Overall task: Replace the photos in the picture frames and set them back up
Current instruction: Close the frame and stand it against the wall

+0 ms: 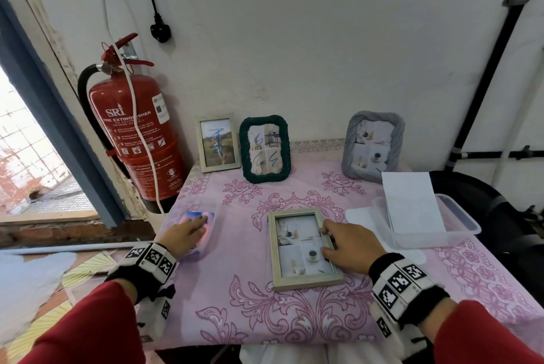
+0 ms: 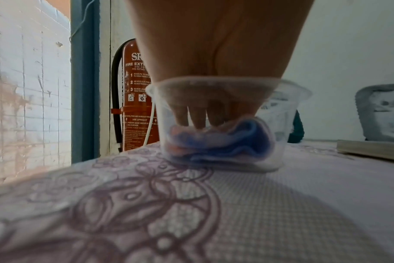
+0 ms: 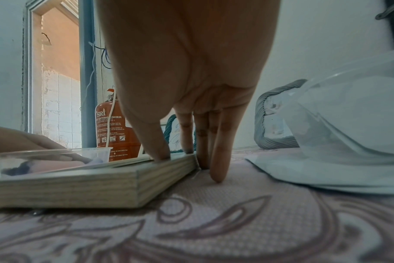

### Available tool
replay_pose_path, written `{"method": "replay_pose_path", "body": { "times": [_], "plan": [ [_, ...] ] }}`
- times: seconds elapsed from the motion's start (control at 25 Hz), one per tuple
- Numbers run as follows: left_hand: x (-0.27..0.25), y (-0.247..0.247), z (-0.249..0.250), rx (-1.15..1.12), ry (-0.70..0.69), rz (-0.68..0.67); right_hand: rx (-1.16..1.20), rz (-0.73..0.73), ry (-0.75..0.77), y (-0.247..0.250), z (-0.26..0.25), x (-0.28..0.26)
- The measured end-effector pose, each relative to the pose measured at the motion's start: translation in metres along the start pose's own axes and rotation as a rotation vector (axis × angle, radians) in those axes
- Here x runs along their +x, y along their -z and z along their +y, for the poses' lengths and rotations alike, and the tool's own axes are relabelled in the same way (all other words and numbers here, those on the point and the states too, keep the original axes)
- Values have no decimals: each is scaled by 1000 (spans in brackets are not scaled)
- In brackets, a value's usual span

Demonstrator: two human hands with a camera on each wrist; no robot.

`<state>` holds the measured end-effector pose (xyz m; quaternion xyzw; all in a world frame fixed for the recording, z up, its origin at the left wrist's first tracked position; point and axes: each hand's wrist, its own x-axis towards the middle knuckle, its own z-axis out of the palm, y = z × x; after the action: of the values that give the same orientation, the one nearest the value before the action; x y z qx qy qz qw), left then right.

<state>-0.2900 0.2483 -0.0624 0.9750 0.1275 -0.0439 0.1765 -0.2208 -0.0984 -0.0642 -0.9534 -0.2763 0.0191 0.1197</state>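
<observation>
- The table (image 1: 235,299) is wearing a pink cloth with flower shapes; it is sitting against a white wall.
- A red fire extinguisher (image 1: 138,134) is standing just beside the table's far left corner.
- A clear box (image 1: 459,225) is sitting on the right side of the table; a white paper (image 1: 412,201) is leaning inside it.
- Three picture frames are standing up at the back: a light wood one (image 1: 217,142), a green rope one (image 1: 264,149) and a grey rope one (image 1: 372,146); blue scribbles are showing on the first two photos.
- A flat wood frame (image 1: 303,248) is lying face up in the middle of the table; a photo is showing in it.
- The right hand (image 1: 350,243) is holding the flat frame's right edge; the thumb is on top and the fingers (image 3: 220,151) are curling down its side.
- A small clear tub (image 2: 220,128) is sitting near the table's left edge; a blue and pink cloth (image 2: 225,142) is lying inside.
- The left hand (image 1: 184,235) is reaching into the tub; its fingertips are touching the cloth; I cannot tell if they are pinching it.
</observation>
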Motion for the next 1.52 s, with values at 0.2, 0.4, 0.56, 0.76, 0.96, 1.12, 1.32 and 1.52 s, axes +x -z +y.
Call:
{"method": "replay_pose_path", "body": {
  "times": [0.2,0.4,0.56,0.76,0.96,1.12,1.32,1.52],
  "plan": [
    [-1,9,16,-217,40,328,0,-5,-5,0,0,3],
    [-6,18,62,-515,-111,495,2,-18,-44,3,-1,12],
    [-3,2,100,-605,-131,355,-55,-48,-66,2,-4,19],
    [3,-39,126,-697,32,52,-96,-62,-103,3,-8,25],
    [10,-61,129,-727,175,14,18,-102,-192,5,-14,28],
    [15,-64,126,-919,272,-12,316,-93,-285,11,-10,28],
    [9,-57,137,-1110,149,-96,536,17,-242,33,-5,19],
    [2,-33,151,-1209,-7,-144,638,131,-174,58,-1,16]
  ]
}}
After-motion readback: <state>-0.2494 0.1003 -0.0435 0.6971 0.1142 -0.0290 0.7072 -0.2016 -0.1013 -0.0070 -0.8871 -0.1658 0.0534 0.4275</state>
